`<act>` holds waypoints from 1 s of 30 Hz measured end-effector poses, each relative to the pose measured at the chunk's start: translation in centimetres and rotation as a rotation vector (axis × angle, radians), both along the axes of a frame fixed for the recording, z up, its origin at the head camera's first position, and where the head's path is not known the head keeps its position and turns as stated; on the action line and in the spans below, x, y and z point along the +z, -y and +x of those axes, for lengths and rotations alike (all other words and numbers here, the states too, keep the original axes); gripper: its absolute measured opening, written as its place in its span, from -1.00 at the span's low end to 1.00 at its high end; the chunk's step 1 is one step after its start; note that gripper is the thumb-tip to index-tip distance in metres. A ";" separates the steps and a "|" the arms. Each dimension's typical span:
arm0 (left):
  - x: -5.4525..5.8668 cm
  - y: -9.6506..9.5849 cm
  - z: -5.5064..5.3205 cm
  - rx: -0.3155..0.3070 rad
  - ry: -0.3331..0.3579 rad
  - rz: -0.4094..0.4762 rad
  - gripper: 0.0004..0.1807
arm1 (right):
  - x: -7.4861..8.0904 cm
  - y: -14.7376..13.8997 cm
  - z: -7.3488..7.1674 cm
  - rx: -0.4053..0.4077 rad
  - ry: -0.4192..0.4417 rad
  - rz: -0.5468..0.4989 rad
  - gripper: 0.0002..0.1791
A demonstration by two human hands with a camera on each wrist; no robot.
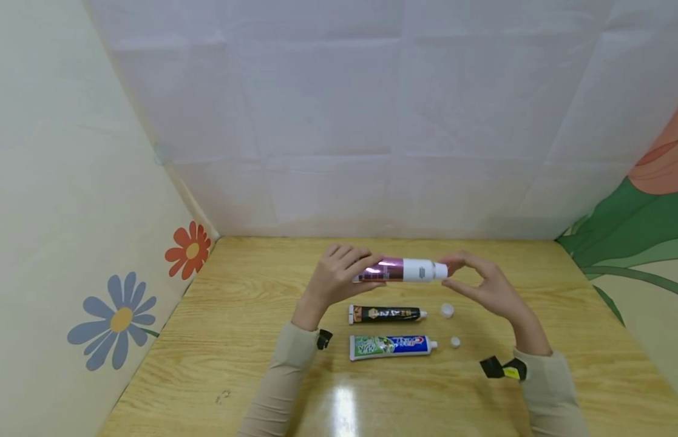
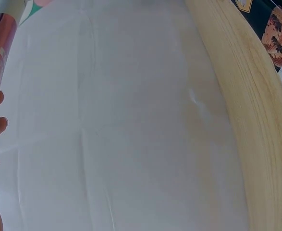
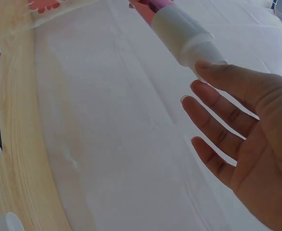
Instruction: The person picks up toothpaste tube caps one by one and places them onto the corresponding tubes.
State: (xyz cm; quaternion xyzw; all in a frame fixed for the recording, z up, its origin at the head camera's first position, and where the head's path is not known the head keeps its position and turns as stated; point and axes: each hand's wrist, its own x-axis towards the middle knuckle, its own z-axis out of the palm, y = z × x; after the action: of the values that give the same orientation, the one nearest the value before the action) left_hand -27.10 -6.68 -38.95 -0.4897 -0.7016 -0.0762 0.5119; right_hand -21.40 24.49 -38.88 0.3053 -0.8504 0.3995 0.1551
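The left hand (image 1: 339,276) was wrapped around the purple-and-white tube (image 1: 390,270), thumb on one side and fingers on the other, and held it level above the worktop (image 1: 235,340), its capped end toward the right hand (image 1: 493,288). That right hand pinched the white cap (image 1: 440,271) at the very tip, or so it seemed: the thumb lay on it, the forefinger's exact contact was partly hidden, and the remaining fingers reached out loosely, touching nothing.

Below the held tube, the black tube (image 1: 390,314) lay with its nozzle bare, and the larger loose cap (image 1: 447,310) rested just beyond that nozzle. Nearer the person, the green-and-blue tube (image 1: 390,345) lay roughly parallel to it, also uncovered, with the smaller loose cap (image 1: 455,342) near its open end.

Judging by those two bare nozzles, the step in hand appeared to be work on the third cap, most likely loosening it (though a single moment could not show which way it was being turned, or whether it was turning at all). The next move seemed to call for a steady left hand that did not squeeze the soft body, a twist by the right thumb and forefinger along the tube's axis, and then a straight pull so that the cap came away without slipping.
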 end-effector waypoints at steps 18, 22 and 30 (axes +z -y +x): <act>-0.1 0.0 -0.1 -0.003 0.000 0.002 -0.43 | 0.0 0.0 0.1 0.022 0.033 -0.034 -0.55; -0.1 0.0 0.0 -0.001 -0.002 0.001 -0.43 | 0.0 0.0 0.1 0.020 0.033 -0.029 -0.56; -0.1 0.0 0.0 0.002 0.008 0.003 -0.42 | 0.2 0.1 0.3 -0.017 0.038 -0.011 -0.59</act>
State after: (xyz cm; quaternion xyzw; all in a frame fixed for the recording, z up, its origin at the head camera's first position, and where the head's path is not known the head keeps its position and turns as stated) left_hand -27.12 -6.64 -39.02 -0.4880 -0.7040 -0.0786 0.5099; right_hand -21.08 24.36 -38.70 0.2894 -0.8535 0.4087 0.1440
